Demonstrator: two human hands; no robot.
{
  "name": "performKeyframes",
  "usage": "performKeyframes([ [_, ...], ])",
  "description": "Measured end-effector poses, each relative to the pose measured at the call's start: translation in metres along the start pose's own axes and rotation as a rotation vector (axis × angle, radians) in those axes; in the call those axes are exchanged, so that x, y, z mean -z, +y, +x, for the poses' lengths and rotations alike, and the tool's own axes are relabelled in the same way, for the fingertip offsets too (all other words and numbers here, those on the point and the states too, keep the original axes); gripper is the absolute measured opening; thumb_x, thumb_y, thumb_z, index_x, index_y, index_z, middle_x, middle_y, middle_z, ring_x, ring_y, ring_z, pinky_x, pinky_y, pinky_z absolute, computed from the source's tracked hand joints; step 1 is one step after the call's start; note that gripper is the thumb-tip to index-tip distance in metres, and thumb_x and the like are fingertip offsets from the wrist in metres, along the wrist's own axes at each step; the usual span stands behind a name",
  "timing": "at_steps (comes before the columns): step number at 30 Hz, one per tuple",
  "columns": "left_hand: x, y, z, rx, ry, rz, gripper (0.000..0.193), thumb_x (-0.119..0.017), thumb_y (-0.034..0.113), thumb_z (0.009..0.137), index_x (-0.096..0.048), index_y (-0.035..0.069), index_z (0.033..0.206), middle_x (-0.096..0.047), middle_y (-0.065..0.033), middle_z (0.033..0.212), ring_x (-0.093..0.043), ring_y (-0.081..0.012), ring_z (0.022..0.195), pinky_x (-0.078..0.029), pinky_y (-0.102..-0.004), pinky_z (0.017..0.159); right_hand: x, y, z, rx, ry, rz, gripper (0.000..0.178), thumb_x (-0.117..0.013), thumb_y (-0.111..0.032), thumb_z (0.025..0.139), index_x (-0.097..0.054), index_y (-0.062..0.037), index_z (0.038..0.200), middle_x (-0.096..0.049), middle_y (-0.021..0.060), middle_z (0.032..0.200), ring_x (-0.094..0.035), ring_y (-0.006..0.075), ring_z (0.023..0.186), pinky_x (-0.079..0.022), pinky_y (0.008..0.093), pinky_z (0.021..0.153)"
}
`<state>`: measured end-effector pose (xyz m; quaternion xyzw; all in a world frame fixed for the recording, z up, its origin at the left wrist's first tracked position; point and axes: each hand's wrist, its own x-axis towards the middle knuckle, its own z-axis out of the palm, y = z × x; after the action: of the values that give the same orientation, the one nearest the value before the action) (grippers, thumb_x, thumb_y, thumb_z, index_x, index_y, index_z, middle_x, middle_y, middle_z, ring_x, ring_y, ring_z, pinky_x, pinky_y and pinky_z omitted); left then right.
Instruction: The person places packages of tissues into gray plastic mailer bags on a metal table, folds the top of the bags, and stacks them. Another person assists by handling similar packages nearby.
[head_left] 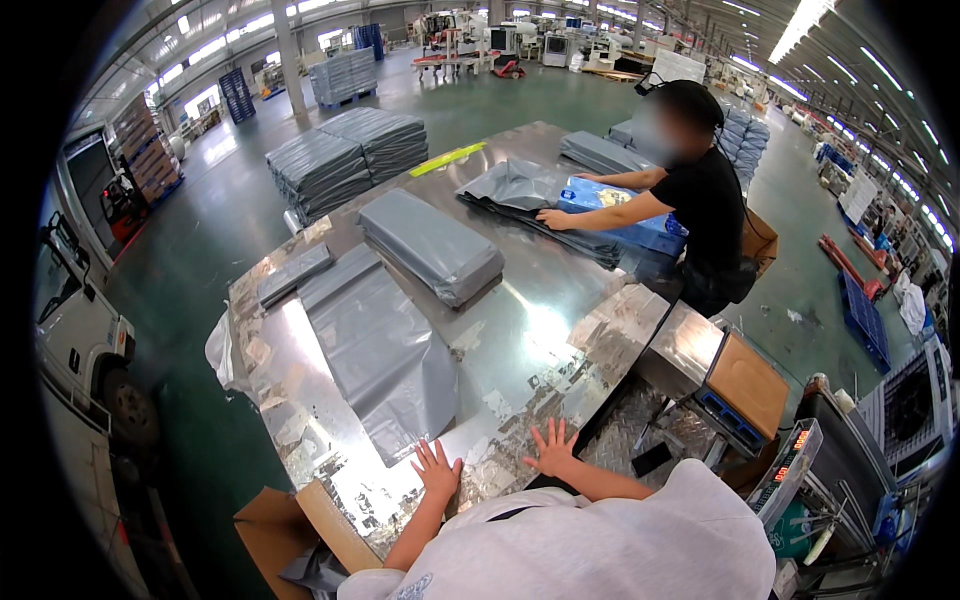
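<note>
Grey plastic sheet (385,345) lies just beyond the left grip (438,475).

Scuffed metal table (515,350): flat grey sheet (385,355) just ahead of left hand (437,470), slim packet (295,276) and bulky grey bundle (430,247) farther out, grey bag stack (512,184) well beyond right hand (552,451)

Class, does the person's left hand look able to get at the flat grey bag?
Probably yes: the left hand is spread and empty beside the near end of the flat grey bag, with nothing visible between.
</note>
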<state>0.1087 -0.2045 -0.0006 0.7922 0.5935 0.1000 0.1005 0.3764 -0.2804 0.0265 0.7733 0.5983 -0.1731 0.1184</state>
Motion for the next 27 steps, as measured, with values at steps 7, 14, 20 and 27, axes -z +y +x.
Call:
performKeyframes([
  [7,-0.0018,0.0004,0.0004,0.012,-0.015,0.015,0.075,-0.046,0.048,0.079,-0.02,0.003,0.133,-0.004,-0.0243,0.139,-0.004,-0.0408,0.128,-0.005,-0.0589,0.097,0.0045,0.0009,-0.0019,0.008,-0.004,0.012,0.083,-0.031,-0.068,0.076,0.002,-0.0221,0.137,0.015,0.0202,0.139,0.015,0.0415,0.126,-0.001,0.0663,0.092],
  [14,-0.0005,0.0018,0.0012,0.021,-0.031,0.03,0.075,-0.045,0.049,0.079,-0.02,0.004,0.133,-0.005,-0.0242,0.139,-0.004,-0.0407,0.128,-0.006,-0.059,0.097,0.0049,0.0006,-0.0018,-0.005,0.0,0.022,0.082,-0.031,-0.068,0.076,0.001,-0.0235,0.137,0.015,0.0195,0.139,0.015,0.0403,0.126,0.0,0.0661,0.092],
  [20,-0.0011,0.0011,0.0009,0.016,-0.019,0.039,0.075,-0.045,0.049,0.079,-0.02,0.004,0.133,-0.005,-0.0244,0.139,-0.004,-0.0411,0.128,-0.006,-0.059,0.097,0.002,0.0001,-0.0004,-0.009,0.014,0.017,0.082,-0.031,-0.068,0.075,-0.001,-0.024,0.137,0.014,0.0193,0.139,0.014,0.0401,0.127,-0.001,0.0665,0.092],
  [27,0.0008,0.0015,0.0005,0.01,-0.013,0.032,0.075,-0.045,0.049,0.079,-0.02,0.003,0.133,-0.006,-0.0249,0.138,-0.005,-0.0417,0.127,-0.007,-0.0594,0.097,0.0042,0.0002,-0.0008,-0.003,-0.002,0.025,0.083,-0.03,-0.069,0.075,0.001,-0.0236,0.137,0.017,0.0195,0.138,0.017,0.0405,0.126,0.0,0.0658,0.092],
])
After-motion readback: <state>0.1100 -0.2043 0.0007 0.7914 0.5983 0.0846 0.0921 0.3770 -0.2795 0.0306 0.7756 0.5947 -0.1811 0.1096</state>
